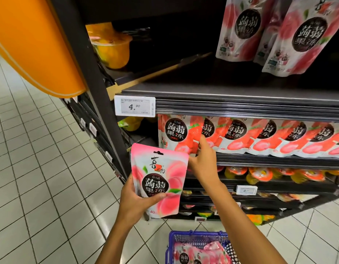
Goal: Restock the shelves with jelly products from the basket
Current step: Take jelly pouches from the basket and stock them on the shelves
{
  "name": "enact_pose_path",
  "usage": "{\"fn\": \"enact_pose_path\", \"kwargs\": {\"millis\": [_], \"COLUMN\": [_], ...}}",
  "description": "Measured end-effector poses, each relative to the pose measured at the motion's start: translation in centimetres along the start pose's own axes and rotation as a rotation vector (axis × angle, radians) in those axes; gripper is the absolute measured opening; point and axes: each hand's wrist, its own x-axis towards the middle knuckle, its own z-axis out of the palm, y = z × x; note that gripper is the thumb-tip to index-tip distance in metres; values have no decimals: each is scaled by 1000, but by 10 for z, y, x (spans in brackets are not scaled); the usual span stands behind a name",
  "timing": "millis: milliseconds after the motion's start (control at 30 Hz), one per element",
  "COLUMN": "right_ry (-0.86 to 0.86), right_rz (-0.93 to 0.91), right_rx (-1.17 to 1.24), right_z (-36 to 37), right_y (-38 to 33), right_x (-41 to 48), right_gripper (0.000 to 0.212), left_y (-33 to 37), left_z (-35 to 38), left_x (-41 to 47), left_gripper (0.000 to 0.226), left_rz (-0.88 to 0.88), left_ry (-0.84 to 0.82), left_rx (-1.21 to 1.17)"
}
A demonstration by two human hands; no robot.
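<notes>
Left hand clasps a peach jelly pouch upright, seemingly ready for shelving. Right hand, grasping nothing, presses one straight finger against a strawberry jelly pouch, probably making room

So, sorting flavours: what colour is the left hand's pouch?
The flat plastic jelly pouch is pale pink with peaches; head view.

**Gloss and matt**

The pink peach-printed plastic pouch is smooth, glossy film, like the red strawberry-printed plastic pouches at three o'clock. The dark metal shelf edge above them looks matt and ribbed. At six o'clock the blue plastic mesh basket has a dull sheen. The white ceramic floor tiles at eight o'clock shine faintly; the orange curved panel at ten o'clock is glossy.
</notes>
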Motion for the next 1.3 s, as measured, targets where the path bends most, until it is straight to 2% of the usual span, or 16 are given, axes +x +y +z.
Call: {"fn": "enact_pose_path", "kwargs": {"millis": [133, 267, 500, 600, 800, 1067, 1200, 1300], "right_ry": [-46, 28, 115, 147, 177, 264, 319, 338], "right_rz": [-39, -67, 3, 3, -6, 4, 13, -15], "right_rx": [-174, -360, -399, -439, -505, -507, -564, -505], "right_z": [-12, -16, -1, 7, 17, 17, 15, 19], "right_y": [9, 15, 13, 13, 10, 17, 22, 21], "right_x": [-2, -9, -3, -1, 3, -3, -5, -3], "right_gripper": [51, 52, 52, 45, 48, 40, 46, 47], "left_y": [3, 3, 4, 4, 1, 0, 0, 0], "left_z": [-2, -3, -3, -4, -9, -10, -13, -13], "left_x": [5, 9, 10, 11, 11, 11, 10, 10], "left_gripper": [78, 87, 93, 88, 80, 79, 76, 76], "left_rz": [20, 27, 22, 29, 10, -14, -21, -27], "left_ry": [18, 35, 55, 59, 80, 93, 101, 104], "left_rx": [4, 22, 35, 39, 44, 40, 41, 40]}}
